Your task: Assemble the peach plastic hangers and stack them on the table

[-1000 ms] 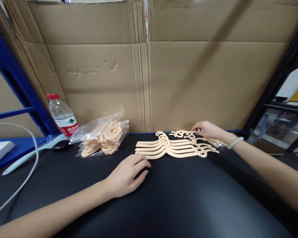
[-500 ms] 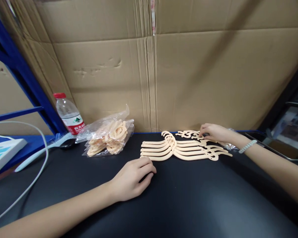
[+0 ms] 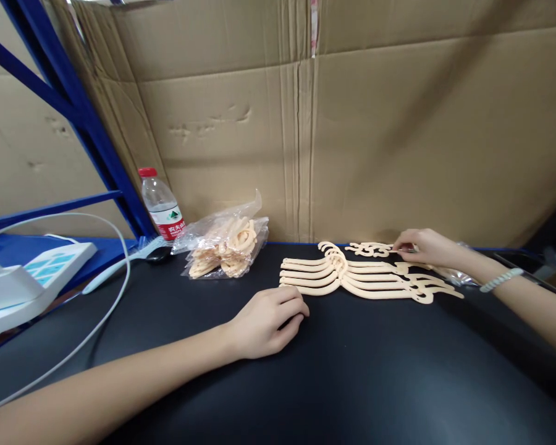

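Several beige folding clothes hangers [image 3: 312, 290] lie in a nested row on the black table, their hooks bunched at the middle. Beside their lower left end rests my left hand [image 3: 271, 321], loosely curled, with a gap between thumb and fingers and nothing visible in it. Behind the row's right half lie small curvy beige pieces [image 3: 368, 249]. My right hand [image 3: 424, 248] is at their right end, thumb and fingers pinched on a beige piece, most of it hidden by the hand. More loose beige parts [image 3: 438, 285] lie at the row's right end.
Left of the hangers sits a clear plastic bag [image 3: 231, 244] of beige parts. Behind it stands a red-capped water bottle [image 3: 164, 207]. A white power strip [image 3: 50, 278] and cable [image 3: 120, 266] are at left. A cardboard wall [image 3: 241, 142] closes the back.
The view has turned left, so everything appears farther right. My right fingers have closed into a pinch at the small beige pieces. My left hand stays by the hangers.
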`<state>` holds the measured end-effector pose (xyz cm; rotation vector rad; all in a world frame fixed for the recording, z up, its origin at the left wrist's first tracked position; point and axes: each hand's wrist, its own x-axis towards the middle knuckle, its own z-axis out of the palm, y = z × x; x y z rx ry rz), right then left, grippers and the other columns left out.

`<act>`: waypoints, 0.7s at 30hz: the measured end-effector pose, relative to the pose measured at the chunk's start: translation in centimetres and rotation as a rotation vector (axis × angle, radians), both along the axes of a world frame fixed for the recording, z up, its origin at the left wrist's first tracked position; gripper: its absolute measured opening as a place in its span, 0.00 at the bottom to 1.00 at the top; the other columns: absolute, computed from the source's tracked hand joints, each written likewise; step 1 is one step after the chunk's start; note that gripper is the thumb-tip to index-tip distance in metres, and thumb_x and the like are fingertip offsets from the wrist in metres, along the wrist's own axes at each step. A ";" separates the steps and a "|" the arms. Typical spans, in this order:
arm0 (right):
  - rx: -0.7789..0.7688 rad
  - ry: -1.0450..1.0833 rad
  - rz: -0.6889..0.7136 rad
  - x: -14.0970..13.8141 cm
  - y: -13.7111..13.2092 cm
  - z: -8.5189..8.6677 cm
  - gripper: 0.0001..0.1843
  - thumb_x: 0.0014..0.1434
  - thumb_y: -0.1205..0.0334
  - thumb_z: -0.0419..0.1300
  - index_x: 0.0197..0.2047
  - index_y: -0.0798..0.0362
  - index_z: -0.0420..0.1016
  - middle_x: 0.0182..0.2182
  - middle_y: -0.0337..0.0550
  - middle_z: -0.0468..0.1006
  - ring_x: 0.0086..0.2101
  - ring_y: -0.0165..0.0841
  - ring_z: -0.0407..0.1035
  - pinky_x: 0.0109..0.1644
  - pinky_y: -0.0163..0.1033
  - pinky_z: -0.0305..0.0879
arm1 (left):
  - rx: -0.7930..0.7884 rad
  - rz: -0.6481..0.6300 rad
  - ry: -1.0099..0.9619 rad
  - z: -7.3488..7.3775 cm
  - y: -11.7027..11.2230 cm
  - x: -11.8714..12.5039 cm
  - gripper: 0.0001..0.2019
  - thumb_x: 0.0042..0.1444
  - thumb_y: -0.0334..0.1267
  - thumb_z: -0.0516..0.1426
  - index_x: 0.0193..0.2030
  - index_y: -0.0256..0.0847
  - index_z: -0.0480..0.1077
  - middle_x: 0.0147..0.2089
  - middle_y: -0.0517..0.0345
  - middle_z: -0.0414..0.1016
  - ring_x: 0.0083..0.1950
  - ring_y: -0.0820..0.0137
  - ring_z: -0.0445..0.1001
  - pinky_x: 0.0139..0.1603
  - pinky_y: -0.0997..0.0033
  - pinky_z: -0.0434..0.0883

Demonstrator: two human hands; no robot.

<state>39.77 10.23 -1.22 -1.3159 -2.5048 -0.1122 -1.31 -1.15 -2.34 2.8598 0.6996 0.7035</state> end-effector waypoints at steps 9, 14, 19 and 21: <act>0.347 0.458 -0.190 -3.2 -2.7 3.3 0.11 0.55 0.51 0.57 0.30 0.49 0.69 0.25 0.44 0.74 0.26 0.38 0.70 0.33 0.43 0.65 | -0.150 0.125 -0.227 0.5 -1.8 0.9 0.08 0.59 0.29 0.51 0.42 0.38 0.70 0.36 0.53 0.73 0.35 0.68 0.70 0.38 0.68 0.68; -0.028 0.970 -0.038 -11.1 -6.9 3.9 0.14 0.53 0.51 0.64 0.31 0.49 0.65 0.30 0.45 0.79 0.32 0.39 0.76 0.36 0.43 0.73 | -0.773 0.146 -0.467 0.3 -3.3 2.6 0.15 0.59 0.35 0.54 0.52 0.38 0.66 0.45 0.50 0.73 0.36 0.71 0.71 0.37 0.69 0.71; -0.521 1.055 0.174 -18.3 -12.7 1.2 0.13 0.51 0.52 0.67 0.28 0.50 0.71 0.28 0.41 0.78 0.27 0.34 0.73 0.29 0.39 0.74 | -1.015 0.142 -0.723 0.0 -3.2 2.9 0.19 0.56 0.39 0.60 0.54 0.39 0.66 0.45 0.53 0.69 0.34 0.74 0.71 0.34 0.72 0.71; -0.580 1.081 0.192 -19.3 -13.9 0.0 0.12 0.51 0.51 0.67 0.28 0.50 0.73 0.28 0.40 0.76 0.25 0.32 0.72 0.26 0.38 0.72 | -1.011 0.121 -0.758 0.1 -3.3 2.9 0.13 0.56 0.39 0.61 0.46 0.36 0.71 0.37 0.56 0.70 0.31 0.74 0.70 0.33 0.72 0.70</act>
